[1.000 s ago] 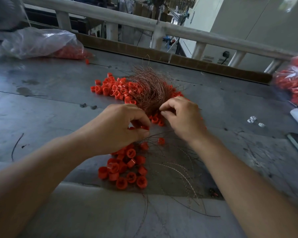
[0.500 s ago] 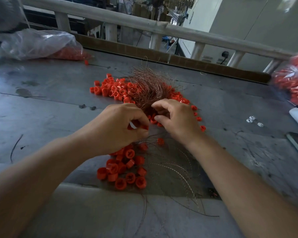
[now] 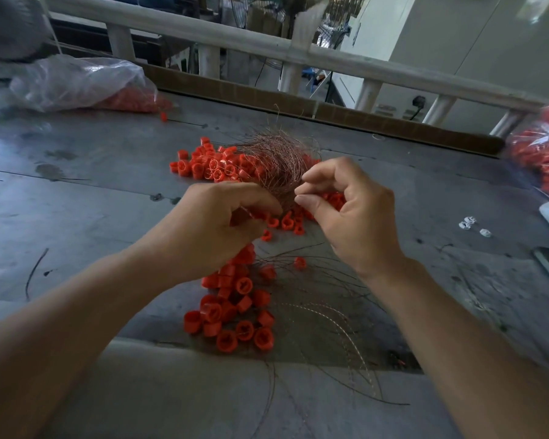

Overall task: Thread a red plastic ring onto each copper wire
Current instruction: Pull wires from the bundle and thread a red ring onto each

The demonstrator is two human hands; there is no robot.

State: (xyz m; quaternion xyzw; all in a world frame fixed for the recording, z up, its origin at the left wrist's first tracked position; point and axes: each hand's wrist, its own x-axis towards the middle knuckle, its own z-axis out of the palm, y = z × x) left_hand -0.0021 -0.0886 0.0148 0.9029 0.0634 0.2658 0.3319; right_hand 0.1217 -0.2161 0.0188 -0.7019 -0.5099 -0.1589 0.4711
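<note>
Copper showed as a wiry tangle [image 3: 276, 163] on the counter [image 3: 77, 217], and I took it as my landmark. Loose rings [image 3: 203, 163] lay heaped against the tangle's left side and spilled out under its near edge, so both halves of the job sat within one reach.

The left hand [image 3: 216, 229] hung just near-left of the tangle. Its fingers were curled in over a glimpse of red that I judged to be a ring [image 3: 248, 215], held steady as the target. The right hand [image 3: 352, 213] sat at the tangle's near-right edge, thumb and forefinger drawn close but not quite meeting. Whether a strand ran between them I could not tell, the wire being too fine. I judged it was teasing one out to feed through.

Well to the near side of the tangle lay a second heap [image 3: 235, 312] of rings, with wires [image 3: 330, 312] fanning out from it. I supposed these were finished pieces, parked apart so they would not mix back in.
</note>
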